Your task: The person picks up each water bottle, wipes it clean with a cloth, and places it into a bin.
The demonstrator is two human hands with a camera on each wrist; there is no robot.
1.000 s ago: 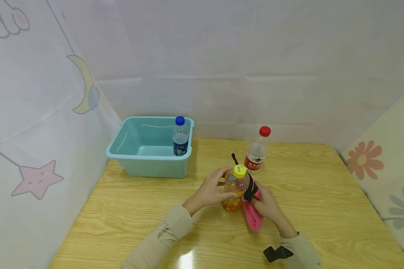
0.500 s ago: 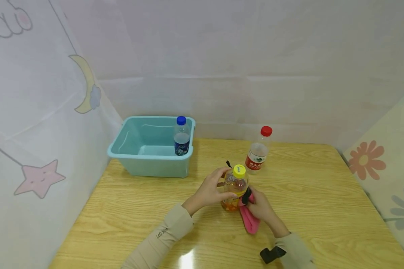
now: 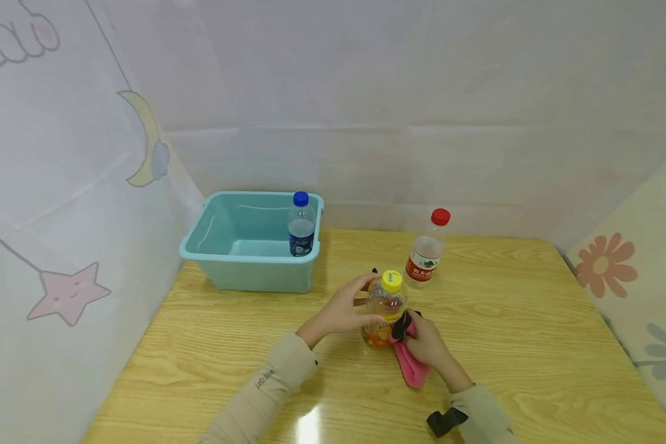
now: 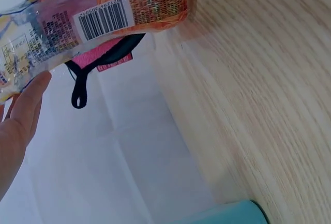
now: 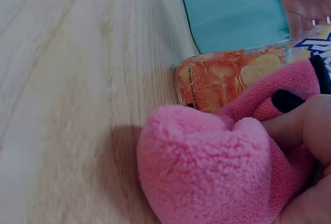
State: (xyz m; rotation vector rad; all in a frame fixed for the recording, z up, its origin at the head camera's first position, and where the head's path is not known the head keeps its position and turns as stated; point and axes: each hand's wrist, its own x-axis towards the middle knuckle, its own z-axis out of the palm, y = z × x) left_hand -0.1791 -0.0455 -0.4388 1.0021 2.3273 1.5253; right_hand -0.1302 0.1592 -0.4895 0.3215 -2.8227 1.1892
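A clear plastic bottle with a yellow cap and an orange fruit label stands upright on the wooden table. My left hand grips it from the left, thumb in front and fingers behind. Its barcode side faces the left wrist camera. On the other side my right hand holds a folded pink cleaning cloth with black trim against the bottle's lower right. In the right wrist view the fluffy cloth partly covers the label. A black hanging loop pokes out behind the bottle.
Behind the hands on the right stands a water bottle with a red cap. A light blue plastic basin sits at the back left, holding a blue-capped bottle. Printed white curtains enclose the table.
My right hand and the cloth have shifted left and a little toward me along the bottle. The black loop behind it has dropped lower. My left hand keeps its grip.
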